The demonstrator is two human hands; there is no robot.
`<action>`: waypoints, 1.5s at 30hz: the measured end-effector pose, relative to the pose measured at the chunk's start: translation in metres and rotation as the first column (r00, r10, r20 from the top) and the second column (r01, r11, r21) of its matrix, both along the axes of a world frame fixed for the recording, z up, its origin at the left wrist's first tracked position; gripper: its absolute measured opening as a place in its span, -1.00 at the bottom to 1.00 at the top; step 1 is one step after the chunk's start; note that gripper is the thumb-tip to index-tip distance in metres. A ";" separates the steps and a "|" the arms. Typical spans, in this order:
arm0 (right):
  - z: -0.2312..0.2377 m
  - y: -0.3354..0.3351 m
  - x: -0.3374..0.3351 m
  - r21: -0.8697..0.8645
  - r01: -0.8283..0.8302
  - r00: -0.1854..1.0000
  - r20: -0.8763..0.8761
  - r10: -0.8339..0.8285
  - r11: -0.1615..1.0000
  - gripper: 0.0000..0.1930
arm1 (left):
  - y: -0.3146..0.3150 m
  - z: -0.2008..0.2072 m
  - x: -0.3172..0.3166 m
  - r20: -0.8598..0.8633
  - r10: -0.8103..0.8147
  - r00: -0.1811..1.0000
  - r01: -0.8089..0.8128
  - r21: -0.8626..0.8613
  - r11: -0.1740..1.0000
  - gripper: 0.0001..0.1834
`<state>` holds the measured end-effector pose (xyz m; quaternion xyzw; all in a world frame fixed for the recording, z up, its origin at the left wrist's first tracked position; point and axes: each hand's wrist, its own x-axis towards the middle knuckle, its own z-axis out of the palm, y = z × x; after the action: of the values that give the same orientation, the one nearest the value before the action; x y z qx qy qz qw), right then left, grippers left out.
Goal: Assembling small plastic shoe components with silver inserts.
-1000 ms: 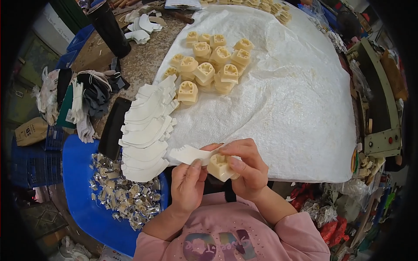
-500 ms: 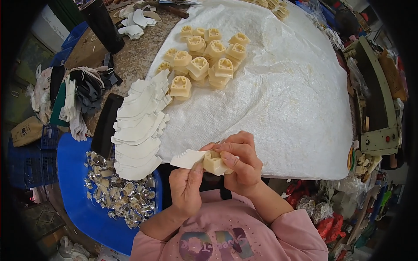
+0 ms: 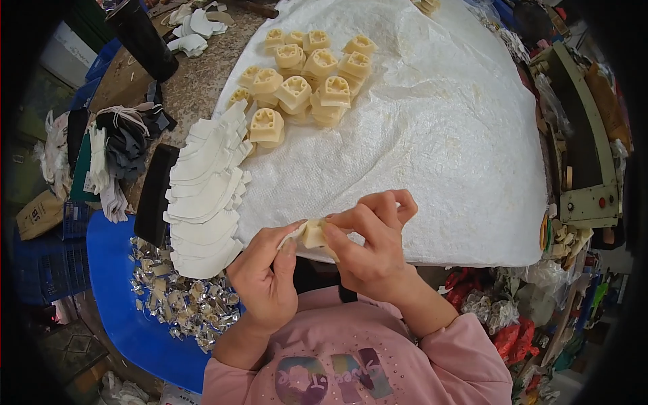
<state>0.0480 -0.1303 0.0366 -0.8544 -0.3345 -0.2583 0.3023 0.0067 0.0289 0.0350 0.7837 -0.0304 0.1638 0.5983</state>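
My left hand pinches a thin white cut piece between thumb and fingers. It is seen nearly edge-on, against the left side of a cream-coloured moulded piece. The thumb and fingers of my right hand grip that moulded piece from its right side and partly hide it. Whether the two pieces are joined, I cannot tell. Left of my hands lies an overlapping row of similar white cut pieces, some with notched edges. Beyond it stands a pile of cream moulded pieces with hollows in their tops.
White woven sheeting covers the work surface. A blue tub with shiny silvery bits stands at lower left. A black cylinder and dark cloth strips are farther left. A green metal frame borders the right side.
The white piece, earlier spread flat and leftward, now shows nearly edge-on against the moulded piece. My left hand has shifted left and up; both pieces are turned. The whole view has shifted slightly.
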 end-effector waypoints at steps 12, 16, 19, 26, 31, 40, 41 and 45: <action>-0.008 -0.004 0.001 -0.121 -0.089 0.988 -0.138 0.072 0.989 -0.79 | -0.012 -0.006 -0.001 0.068 -0.068 0.995 0.041 0.338 0.940 -0.76; -0.024 -0.007 0.013 0.014 -0.089 0.985 -0.146 0.090 0.996 -0.71 | -0.010 -0.015 0.003 0.082 -0.073 0.994 0.051 0.247 0.968 -0.71; -0.025 -0.006 0.016 0.166 -0.141 0.974 -0.155 0.167 0.976 -0.67 | -0.002 -0.022 0.009 0.005 -0.094 0.996 0.094 -0.025 0.995 -0.69; -0.022 -0.013 0.009 0.211 -0.289 0.902 -0.267 0.340 0.934 -0.72 | -0.002 -0.027 0.014 0.264 -0.158 0.951 0.105 0.206 0.973 -0.88; -0.024 -0.010 0.003 0.220 -0.330 0.877 -0.290 0.384 0.918 -0.73 | -0.003 -0.029 0.018 0.365 -0.230 0.902 0.138 0.260 0.956 -0.86; -0.013 -0.014 0.007 0.366 -0.291 0.903 -0.200 0.380 0.884 -0.69 | -0.003 -0.013 0.013 0.330 -0.194 0.924 0.129 0.209 0.969 -0.91; -0.011 -0.015 0.007 0.283 -0.304 0.915 -0.178 0.362 0.910 -0.68 | -0.002 -0.012 0.013 0.363 -0.177 0.915 0.096 0.229 0.969 -0.86; -0.005 -0.015 0.007 0.193 -0.252 0.938 -0.191 0.289 0.948 -0.70 | 0.013 -0.024 0.019 0.436 -0.073 0.897 -0.049 0.264 0.963 -0.70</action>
<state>0.0549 -0.1456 0.0316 -0.7951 -0.3914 -0.1463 0.4396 0.0258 0.0416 0.0110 0.7995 -0.1920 0.3279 0.4652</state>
